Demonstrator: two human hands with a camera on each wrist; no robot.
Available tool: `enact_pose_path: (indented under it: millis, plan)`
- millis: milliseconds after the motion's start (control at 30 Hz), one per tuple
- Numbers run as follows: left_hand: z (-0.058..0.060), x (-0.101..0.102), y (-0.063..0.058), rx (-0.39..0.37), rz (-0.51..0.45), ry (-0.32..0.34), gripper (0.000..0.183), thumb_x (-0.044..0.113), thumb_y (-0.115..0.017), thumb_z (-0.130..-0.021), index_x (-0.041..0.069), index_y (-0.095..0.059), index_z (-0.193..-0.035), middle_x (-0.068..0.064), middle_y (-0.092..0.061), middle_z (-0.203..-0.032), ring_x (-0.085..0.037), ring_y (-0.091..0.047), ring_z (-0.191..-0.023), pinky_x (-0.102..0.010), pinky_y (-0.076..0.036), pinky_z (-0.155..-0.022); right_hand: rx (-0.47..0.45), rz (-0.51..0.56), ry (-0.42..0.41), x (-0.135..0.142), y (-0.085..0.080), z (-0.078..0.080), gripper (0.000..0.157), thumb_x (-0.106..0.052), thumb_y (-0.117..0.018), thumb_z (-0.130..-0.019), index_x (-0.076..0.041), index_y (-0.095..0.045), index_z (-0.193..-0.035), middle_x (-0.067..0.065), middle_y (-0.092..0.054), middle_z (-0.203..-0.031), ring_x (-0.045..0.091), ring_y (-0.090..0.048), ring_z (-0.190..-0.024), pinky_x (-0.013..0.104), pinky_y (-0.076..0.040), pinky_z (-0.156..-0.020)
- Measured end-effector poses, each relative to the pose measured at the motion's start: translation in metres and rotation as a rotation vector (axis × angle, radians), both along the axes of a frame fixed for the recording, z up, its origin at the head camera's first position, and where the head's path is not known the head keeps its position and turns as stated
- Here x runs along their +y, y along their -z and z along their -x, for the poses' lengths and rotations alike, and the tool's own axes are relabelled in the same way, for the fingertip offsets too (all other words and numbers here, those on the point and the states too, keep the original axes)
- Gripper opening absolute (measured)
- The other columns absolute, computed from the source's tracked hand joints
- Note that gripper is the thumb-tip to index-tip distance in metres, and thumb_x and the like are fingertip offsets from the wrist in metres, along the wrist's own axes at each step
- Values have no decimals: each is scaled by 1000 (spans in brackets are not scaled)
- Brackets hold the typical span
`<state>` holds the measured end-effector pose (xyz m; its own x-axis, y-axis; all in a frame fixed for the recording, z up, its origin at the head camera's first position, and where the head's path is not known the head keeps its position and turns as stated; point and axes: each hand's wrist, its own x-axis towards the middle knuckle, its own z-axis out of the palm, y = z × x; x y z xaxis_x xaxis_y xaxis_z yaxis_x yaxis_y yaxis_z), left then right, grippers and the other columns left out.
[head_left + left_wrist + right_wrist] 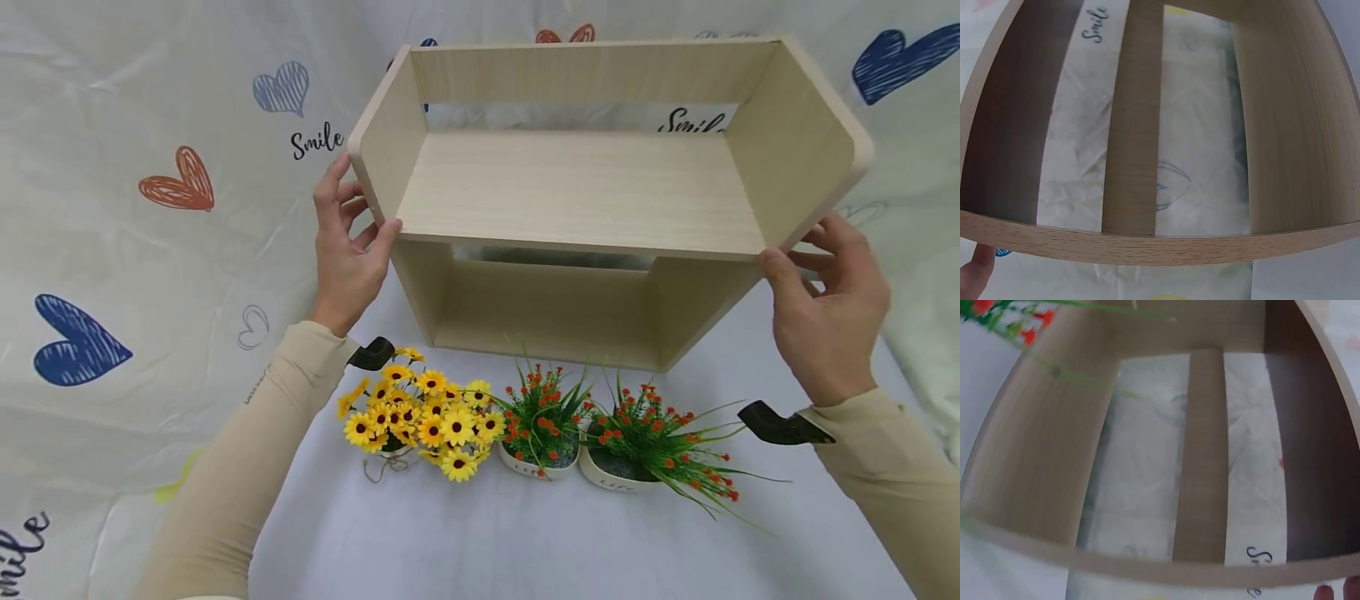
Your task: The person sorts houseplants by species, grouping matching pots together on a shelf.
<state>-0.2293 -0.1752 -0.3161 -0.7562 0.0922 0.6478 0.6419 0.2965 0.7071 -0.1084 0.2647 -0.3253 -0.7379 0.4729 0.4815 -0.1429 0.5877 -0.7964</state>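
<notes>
A light wooden two-tier shelf (pixel 577 192) stands behind the flowers in the head view, its open front towards me. My left hand (pixel 348 258) grips its left side panel, thumb at the front edge of the middle board and fingers along the outer face. On the opposite side, my right hand (pixel 836 304) holds the right panel, thumb at the front corner and fingers partly hidden behind it. The left wrist view shows the shelf's inside (pixel 1297 125) and one finger at lower left. Two fingertips (pixel 1324 592) appear below the shelf's edge in the right wrist view.
In front of the shelf stand a pot of yellow daisy-like flowers (pixel 442 421) and two white pots of red-flowered grass, one in the middle (pixel 543 417) and one to the right (pixel 652 433). A white cloth (pixel 525 550) lies underneath. Behind hangs a heart-printed sheet (pixel 187 275).
</notes>
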Motion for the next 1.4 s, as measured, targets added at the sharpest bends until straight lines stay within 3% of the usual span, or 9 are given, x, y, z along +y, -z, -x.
enact_pose_path:
  millis: [200, 367, 467, 667, 833, 967, 1167, 1300, 1400]
  plan:
    - [3, 1, -1, -45, 5, -15, 79, 5, -68, -96, 18, -23, -160, -15, -49, -141, -20, -59, -127, -47, -55, -107, -58, -32, -40, 19, 21, -14, 53, -8, -62, -98, -27, -56, -147, -27, -60, -121, -14, -62, -84, 1, -47, -75]
    - [2, -1, -13, -57, 95, -76, 88, 4, -72, -92, 20, -19, -161, -17, -51, -139, -25, -65, -121, -47, -58, -102, -97, -59, -99, 35, 47, -33, 51, -1, -61, -96, -17, -60, -144, -29, -64, -115, -19, -64, -76, 0, -47, -71]
    - [1, -3, -23, -13, 205, -100, 91, 7, -75, -90, 18, -18, -161, -18, -49, -142, -27, -64, -121, -47, -59, -101, -177, -103, -106, 47, 62, -46, 51, -4, -62, -97, -20, -58, -146, -35, -60, -115, -23, -61, -76, -1, -43, -69]
    - [0, -10, -38, 134, 389, -160, 90, 10, -78, -88, 15, -22, -158, -21, -40, -148, -32, -49, -130, -44, -56, -98, -326, -144, -73, 65, 94, -67, 52, -14, -61, -101, -27, -51, -150, -43, -52, -114, -30, -54, -77, -1, -40, -65]
    - [2, -13, -40, 163, 375, -166, 90, 10, -80, -86, 13, -25, -157, -22, -42, -146, -32, -50, -128, -39, -53, -93, -372, -102, -96, 68, 122, -81, 52, -12, -61, -100, -26, -52, -149, -43, -53, -113, -28, -57, -78, -1, -41, -67]
    - [2, -11, -35, 112, 324, -190, 90, 12, -81, -86, 14, -27, -158, -19, -43, -145, -27, -52, -127, -37, -52, -93, -379, -102, -172, 59, 144, -93, 52, -8, -64, -99, -20, -53, -148, -41, -54, -113, -26, -59, -79, -1, -42, -68]
    - [0, -10, -26, 68, 298, -245, 90, 18, -83, -85, 14, -29, -157, -17, -46, -143, -25, -53, -124, -35, -51, -96, -358, -228, -339, 43, 171, -104, 57, 4, -70, -90, -10, -56, -144, -41, -53, -117, -27, -56, -86, 0, -43, -69]
    - [-1, -13, -20, 78, 287, -218, 86, 17, -80, -89, 13, -28, -158, -19, -48, -141, -28, -54, -124, -34, -51, -95, -401, -204, -475, 39, 181, -111, 79, 22, -70, -75, -11, -55, -145, -30, -58, -123, -19, -61, -92, 0, -46, -78]
    - [-1, -13, -16, 58, 252, -191, 84, 16, -78, -91, 14, -29, -158, -18, -51, -140, -27, -55, -125, -33, -51, -96, -413, -189, -561, 34, 186, -116, 88, 21, -78, -67, -9, -53, -146, -29, -57, -127, -15, -63, -96, 2, -48, -79]
